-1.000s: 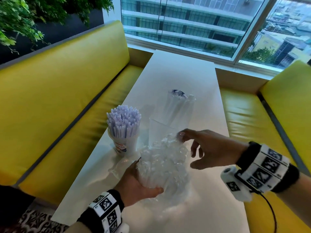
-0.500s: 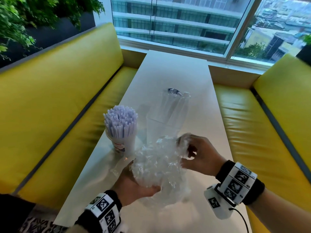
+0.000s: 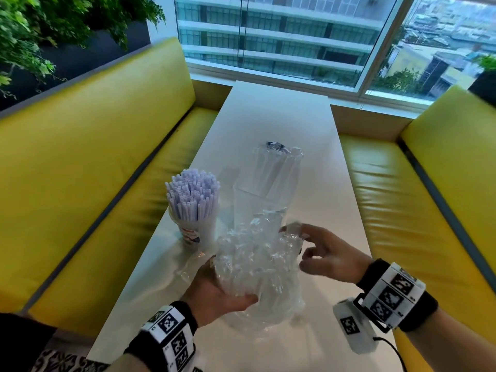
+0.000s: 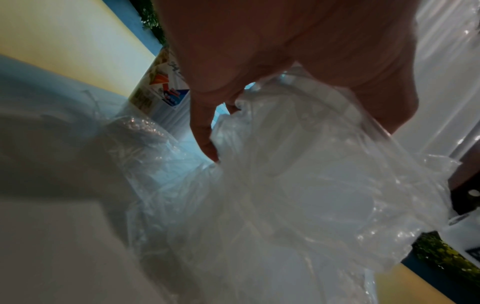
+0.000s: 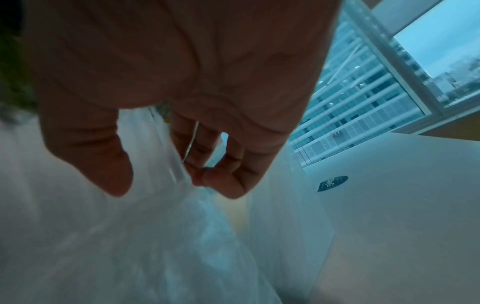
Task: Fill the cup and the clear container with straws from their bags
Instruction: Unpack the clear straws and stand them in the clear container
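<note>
Left hand: the left hand (image 3: 214,296) gripped the crumpled clear bag (image 3: 257,264) from the near left side, thumb under its lower edge, fingers curled round the bunched plastic; the left wrist view showed the fingers (image 4: 205,131) pressed into the folds.
Right hand: the right hand (image 3: 330,256) was at the bag's upper right edge; in the right wrist view the thumb (image 5: 103,164) and curled fingertips (image 5: 228,181) were closing on a strip of the film, though blur left it unclear whether they truly pinched it.
Bag: it was held just above the white table (image 3: 281,116), near the table's near end, with loose plastic trailing down to the surface; whether straws were inside could not be told.
Cup: the white cup (image 3: 197,232) stood on the table left of the bag, packed with upright pale straws (image 3: 192,193).
Clear container: the clear container (image 3: 255,205) stood just beyond the bag, right of the cup.
Second bag: a long clear bag of straws (image 3: 276,170) leaned behind the container, on its far side.
Surroundings: yellow benches (image 3: 80,170) ran along both sides of the table, with a window (image 3: 281,36) at the far end.
</note>
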Action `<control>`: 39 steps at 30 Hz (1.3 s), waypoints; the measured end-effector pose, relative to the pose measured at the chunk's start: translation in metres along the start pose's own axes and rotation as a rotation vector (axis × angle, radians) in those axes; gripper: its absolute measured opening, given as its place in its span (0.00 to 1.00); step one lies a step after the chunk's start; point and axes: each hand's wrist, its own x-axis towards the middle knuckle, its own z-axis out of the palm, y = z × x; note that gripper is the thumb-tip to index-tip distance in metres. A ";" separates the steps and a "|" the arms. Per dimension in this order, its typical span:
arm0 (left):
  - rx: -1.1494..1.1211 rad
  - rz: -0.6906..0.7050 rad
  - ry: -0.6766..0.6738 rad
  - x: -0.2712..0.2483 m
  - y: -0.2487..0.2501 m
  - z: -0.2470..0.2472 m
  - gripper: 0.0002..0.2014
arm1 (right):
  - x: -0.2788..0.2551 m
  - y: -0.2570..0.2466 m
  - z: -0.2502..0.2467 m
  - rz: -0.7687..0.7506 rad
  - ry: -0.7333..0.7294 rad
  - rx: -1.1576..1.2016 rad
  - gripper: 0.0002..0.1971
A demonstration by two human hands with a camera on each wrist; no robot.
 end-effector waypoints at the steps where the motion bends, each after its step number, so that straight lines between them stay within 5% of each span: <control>1: 0.005 -0.001 -0.004 0.000 0.000 0.000 0.33 | 0.000 0.003 0.002 -0.007 0.016 -0.083 0.27; 8: 0.015 -0.044 0.003 0.000 -0.004 -0.001 0.36 | 0.005 0.005 0.019 -0.081 0.174 -0.122 0.11; 12: 0.038 -0.034 0.006 0.000 -0.003 0.000 0.37 | 0.005 -0.001 0.013 -0.088 0.268 -0.027 0.16; 21: 0.013 -0.054 0.015 0.001 -0.007 0.001 0.39 | 0.013 -0.027 -0.002 -0.157 0.209 -0.021 0.20; 26: -0.006 -0.068 0.016 0.000 -0.005 0.000 0.41 | 0.018 -0.031 -0.003 -0.143 0.249 -0.071 0.09; 39: -0.003 -0.050 0.037 0.001 -0.002 0.002 0.36 | 0.026 -0.058 -0.018 -0.233 0.190 -0.060 0.06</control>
